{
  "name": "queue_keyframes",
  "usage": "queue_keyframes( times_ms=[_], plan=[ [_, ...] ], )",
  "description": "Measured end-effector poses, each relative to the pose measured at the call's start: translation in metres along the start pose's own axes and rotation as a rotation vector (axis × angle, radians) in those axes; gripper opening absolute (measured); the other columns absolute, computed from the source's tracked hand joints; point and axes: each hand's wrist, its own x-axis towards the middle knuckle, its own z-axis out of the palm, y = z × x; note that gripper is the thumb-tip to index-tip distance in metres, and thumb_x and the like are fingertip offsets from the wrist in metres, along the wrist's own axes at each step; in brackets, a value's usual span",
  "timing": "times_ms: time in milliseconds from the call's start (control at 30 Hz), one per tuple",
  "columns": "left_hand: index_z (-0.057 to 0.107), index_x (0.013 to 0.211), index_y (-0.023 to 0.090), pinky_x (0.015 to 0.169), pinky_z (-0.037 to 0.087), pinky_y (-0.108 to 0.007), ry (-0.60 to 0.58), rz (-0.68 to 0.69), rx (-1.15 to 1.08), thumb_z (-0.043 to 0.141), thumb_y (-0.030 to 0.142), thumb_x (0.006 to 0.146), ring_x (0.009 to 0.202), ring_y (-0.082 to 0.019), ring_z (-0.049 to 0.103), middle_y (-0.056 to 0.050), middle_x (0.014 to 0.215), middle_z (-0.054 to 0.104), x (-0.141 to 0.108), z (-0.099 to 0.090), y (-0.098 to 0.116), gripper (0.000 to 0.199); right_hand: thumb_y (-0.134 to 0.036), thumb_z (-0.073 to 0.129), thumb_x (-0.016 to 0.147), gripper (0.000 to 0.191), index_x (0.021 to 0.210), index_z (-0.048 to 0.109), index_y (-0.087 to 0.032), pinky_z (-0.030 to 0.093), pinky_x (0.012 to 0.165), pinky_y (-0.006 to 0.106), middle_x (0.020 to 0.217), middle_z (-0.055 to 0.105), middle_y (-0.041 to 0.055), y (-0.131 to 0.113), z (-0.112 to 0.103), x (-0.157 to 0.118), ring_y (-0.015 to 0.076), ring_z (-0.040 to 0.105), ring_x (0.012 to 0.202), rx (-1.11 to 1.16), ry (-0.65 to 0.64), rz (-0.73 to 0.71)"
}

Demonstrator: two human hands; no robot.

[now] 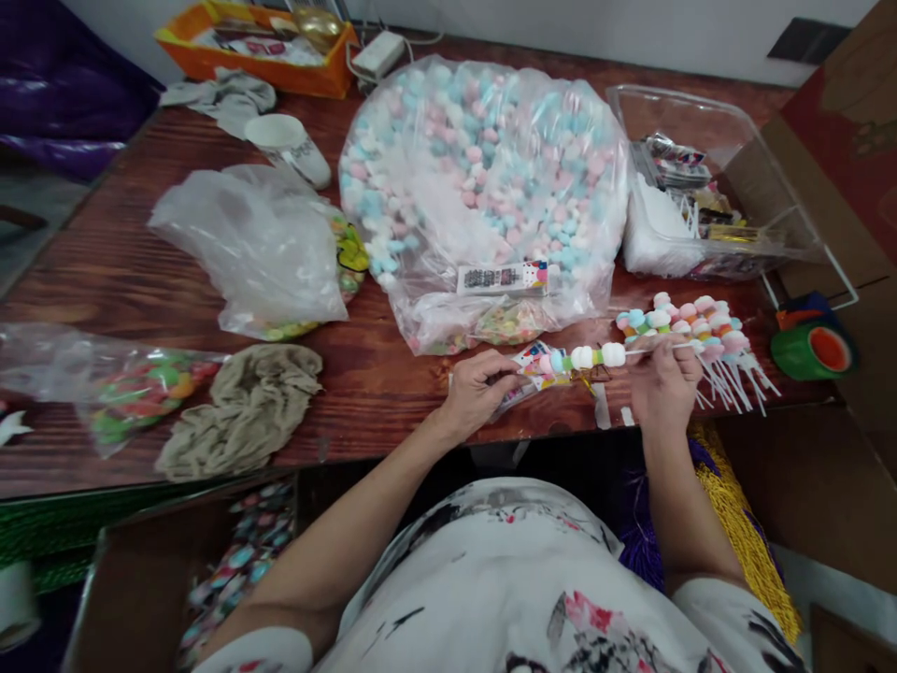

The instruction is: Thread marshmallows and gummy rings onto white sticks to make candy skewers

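Note:
A skewer of candies (583, 357), white, green, blue and pink, lies level above the table's front edge. My right hand (664, 379) pinches its white stick at the right end. At the other end, my left hand (480, 394) has its fingers closed at the opening of a small printed wrapper (525, 379), beside the pink candy. Whether the candy tip is inside the wrapper I cannot tell. Several finished-looking skewers (711, 327) are piled to the right of my right hand, their white sticks pointing toward me. Behind my hands is a large clear bag of pastel marshmallows (483, 168) with a printed packet (503, 278) on it.
A clear plastic bin (721, 245) and green tape (813, 350) stand at the right. Leftward are a plastic bag (259, 243), a crumpled cloth (242, 407), a bag of colourful gummies (147, 388) and a paper cup (291, 150). An orange box (259, 70) sits at the back left.

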Motion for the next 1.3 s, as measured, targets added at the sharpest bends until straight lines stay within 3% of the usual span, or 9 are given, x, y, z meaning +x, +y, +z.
queue_keyframes(
  times_ms=[367,800,967,1033,1167,1200,1300],
  plan=[
    [0.077,0.077,0.018,0.065,0.051,-0.023,0.044,0.060,-0.141,0.077,0.026,0.078,0.069,-0.012,0.064,-0.003,0.075,0.069,0.000,0.012,0.001,0.008,-0.031,0.074,0.080,0.011,0.077,0.070,-0.021,0.051,0.061,0.027,0.069,0.065,-0.0017,0.010,-0.001,-0.005,0.0117,0.060,0.061,0.082,-0.050,0.092],
    [0.073,0.077,0.016,0.068,0.053,-0.024,0.076,0.097,-0.136,0.072,0.023,0.082,0.073,-0.013,0.066,-0.005,0.080,0.070,0.003,0.006,0.009,0.009,-0.035,0.068,0.084,0.015,0.076,0.067,-0.022,0.054,0.070,0.034,0.064,0.062,-0.0021,0.022,0.013,-0.029,0.0136,0.061,0.061,0.135,-0.100,0.157],
    [0.071,0.081,0.015,0.073,0.054,-0.026,0.012,0.147,-0.065,0.066,0.022,0.088,0.075,-0.014,0.067,-0.006,0.079,0.071,0.001,0.005,0.014,0.011,-0.034,0.067,0.085,0.011,0.082,0.069,-0.023,0.050,0.060,0.029,0.067,0.064,-0.0014,0.024,0.011,-0.033,0.0147,0.062,0.063,0.066,-0.135,0.081],
    [0.071,0.092,0.015,0.076,0.054,-0.027,-0.066,0.128,0.011,0.065,0.029,0.089,0.079,-0.016,0.068,-0.007,0.086,0.073,0.001,0.004,0.014,0.016,-0.035,0.067,0.085,0.012,0.082,0.068,-0.024,0.051,0.062,0.031,0.066,0.064,-0.0016,0.023,0.011,-0.035,0.0151,0.062,0.062,0.068,-0.120,0.071],
    [0.055,0.133,0.012,0.091,0.053,-0.037,-0.281,0.156,0.170,0.080,0.051,0.070,0.106,-0.027,0.067,-0.017,0.119,0.069,0.000,0.004,0.011,0.078,-0.033,0.066,0.085,0.011,0.080,0.068,-0.024,0.053,0.072,0.037,0.066,0.064,-0.0017,0.021,0.015,-0.035,0.0147,0.060,0.062,0.119,-0.096,0.055],
    [0.051,0.137,0.012,0.095,0.051,-0.039,-0.315,0.165,0.199,0.081,0.051,0.068,0.111,-0.029,0.065,-0.018,0.124,0.066,0.001,0.003,0.010,0.085,-0.034,0.066,0.085,0.011,0.080,0.068,-0.024,0.054,0.073,0.038,0.065,0.064,-0.0015,0.022,0.015,-0.036,0.0153,0.061,0.062,0.121,-0.108,0.054],
    [0.051,0.137,0.015,0.098,0.050,-0.038,-0.359,0.110,0.261,0.076,0.040,0.077,0.113,-0.027,0.065,-0.014,0.126,0.067,0.004,-0.001,0.012,0.070,-0.038,0.067,0.084,0.013,0.080,0.069,-0.025,0.054,0.076,0.041,0.064,0.065,-0.0011,0.023,0.015,-0.037,0.0175,0.063,0.065,0.116,-0.148,0.051]
  ],
)
